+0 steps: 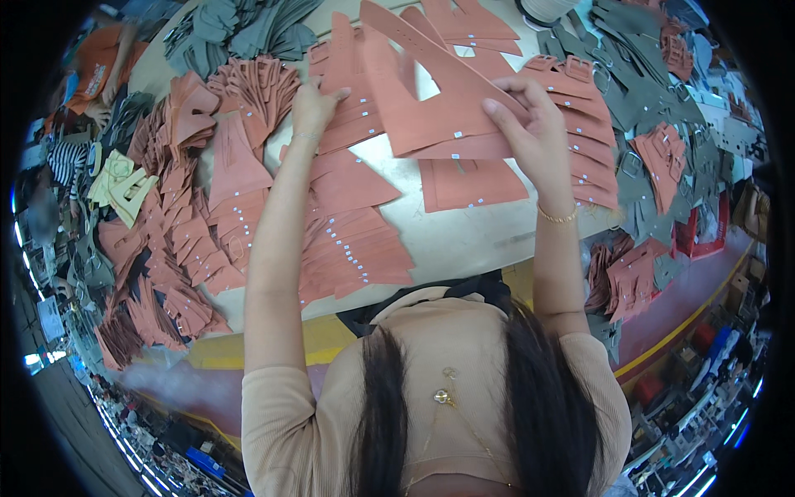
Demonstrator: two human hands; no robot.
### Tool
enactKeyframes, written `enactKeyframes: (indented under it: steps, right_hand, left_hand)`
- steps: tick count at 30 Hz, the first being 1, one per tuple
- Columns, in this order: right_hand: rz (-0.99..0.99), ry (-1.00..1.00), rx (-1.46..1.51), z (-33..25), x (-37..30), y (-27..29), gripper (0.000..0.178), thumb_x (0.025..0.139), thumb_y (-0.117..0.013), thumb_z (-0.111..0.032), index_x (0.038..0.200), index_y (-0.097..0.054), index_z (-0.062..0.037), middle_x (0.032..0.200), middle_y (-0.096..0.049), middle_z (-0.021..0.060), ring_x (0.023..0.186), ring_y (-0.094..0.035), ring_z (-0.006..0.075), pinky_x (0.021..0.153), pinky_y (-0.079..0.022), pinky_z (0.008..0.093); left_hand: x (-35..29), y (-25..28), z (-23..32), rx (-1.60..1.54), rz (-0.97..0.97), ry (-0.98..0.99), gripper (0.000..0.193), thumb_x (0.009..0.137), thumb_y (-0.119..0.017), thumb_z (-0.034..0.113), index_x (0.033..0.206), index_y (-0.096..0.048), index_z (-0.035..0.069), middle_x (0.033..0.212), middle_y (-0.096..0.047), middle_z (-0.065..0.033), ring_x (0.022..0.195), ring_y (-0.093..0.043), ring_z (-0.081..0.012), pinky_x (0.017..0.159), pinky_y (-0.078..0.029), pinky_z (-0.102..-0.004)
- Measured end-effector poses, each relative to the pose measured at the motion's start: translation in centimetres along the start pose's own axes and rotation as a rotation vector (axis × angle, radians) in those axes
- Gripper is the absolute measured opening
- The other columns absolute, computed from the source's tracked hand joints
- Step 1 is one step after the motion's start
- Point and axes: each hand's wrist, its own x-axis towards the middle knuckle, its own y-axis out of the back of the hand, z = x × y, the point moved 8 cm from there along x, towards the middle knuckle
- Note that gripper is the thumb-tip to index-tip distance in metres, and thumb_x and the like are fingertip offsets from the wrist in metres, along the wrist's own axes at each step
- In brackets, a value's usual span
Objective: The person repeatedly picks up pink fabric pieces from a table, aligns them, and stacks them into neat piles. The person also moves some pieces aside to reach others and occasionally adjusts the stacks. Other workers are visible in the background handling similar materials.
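My right hand (532, 124) grips a coral-coloured cut fabric piece (439, 124) by its right edge, thumb on top. The piece is raised above the table, with a long pointed strap, a cut-out opening and small white labels along its lower edge. My left hand (317, 106) rests at the left side of a stack of similar coral pieces (352, 116), its thumb spread apart from the fingers. Some of its fingertips are hard to make out. Below the raised piece, another coral panel (472, 186) lies flat on the pale table (464, 240).
Fanned rows of labelled coral pieces (348, 248) cover the table's left half. Another overlapping row (584, 132) lies at right. Dark green pieces (240, 33) sit at the back left, with more (638, 83) at right. A white spool (546, 10) stands at the back. A person in orange (95, 66) is at far left.
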Motion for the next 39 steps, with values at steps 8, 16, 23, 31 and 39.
enactKeyframes:
  steps: [8, 16, 23, 31, 39]
  right_hand:
    - [0.024, -0.067, -0.680, 7.2, -3.8, 2.1, 0.036, 0.078, -0.072, -0.015, 0.109, -0.060, -0.0022, 0.101, -0.060, 0.0141, 0.090, -0.060, 0.0299, 0.078, -0.048, 0.0372]
    - [-0.003, -0.138, -0.937, 7.4, -10.5, 1.9, 0.041, 0.073, -0.076, -0.017, 0.107, -0.057, -0.0044, 0.100, -0.057, 0.0148, 0.091, -0.055, 0.0351, 0.081, -0.046, 0.0436]
    - [-0.129, -0.399, -0.638, 8.9, -9.0, 2.5, 0.035, 0.076, -0.073, -0.016, 0.103, -0.056, -0.0039, 0.087, -0.063, 0.0086, 0.078, -0.059, 0.0237, 0.072, -0.048, 0.0347]
    - [-0.198, -0.692, 0.057, 5.3, -8.5, 4.8, 0.025, 0.084, -0.066, -0.016, 0.102, -0.061, 0.0013, 0.067, -0.060, -0.0024, 0.058, -0.051, 0.0024, 0.046, -0.042, 0.0201]
    - [-0.273, -0.552, -0.061, -2.3, -7.2, 7.3, 0.019, 0.090, -0.058, -0.008, 0.105, -0.060, 0.0046, 0.080, -0.067, 0.0031, 0.068, -0.060, 0.0038, 0.060, -0.046, 0.0177]
  left_hand:
    - [0.8, -0.9, -0.6, -0.090, -0.074, -0.026, 0.047, 0.072, -0.078, 0.027, 0.104, -0.064, -0.005, 0.095, -0.069, -0.0220, 0.086, -0.068, -0.0326, 0.078, -0.050, -0.0372]
    - [0.9, -0.6, -0.5, 0.044, -0.015, -0.076, 0.050, 0.071, -0.078, 0.030, 0.104, -0.064, -0.005, 0.094, -0.068, -0.0229, 0.088, -0.066, -0.0351, 0.080, -0.049, -0.0394]
    - [0.3, -0.6, -0.3, -0.098, -0.056, 0.015, 0.047, 0.071, -0.078, 0.029, 0.103, -0.065, -0.003, 0.092, -0.068, -0.0227, 0.086, -0.066, -0.0355, 0.079, -0.049, -0.0406]
    - [0.2, -0.1, 0.5, -0.083, -0.085, -0.012, 0.050, 0.075, -0.074, 0.027, 0.111, -0.061, -0.004, 0.100, -0.067, -0.0223, 0.094, -0.065, -0.0349, 0.082, -0.049, -0.0402]
    - [-0.3, 7.1, 7.5, -0.006, 0.016, -0.285, 0.049, 0.080, -0.069, 0.027, 0.114, -0.056, -0.006, 0.108, -0.066, -0.0210, 0.099, -0.063, -0.0343, 0.088, -0.048, -0.0371]
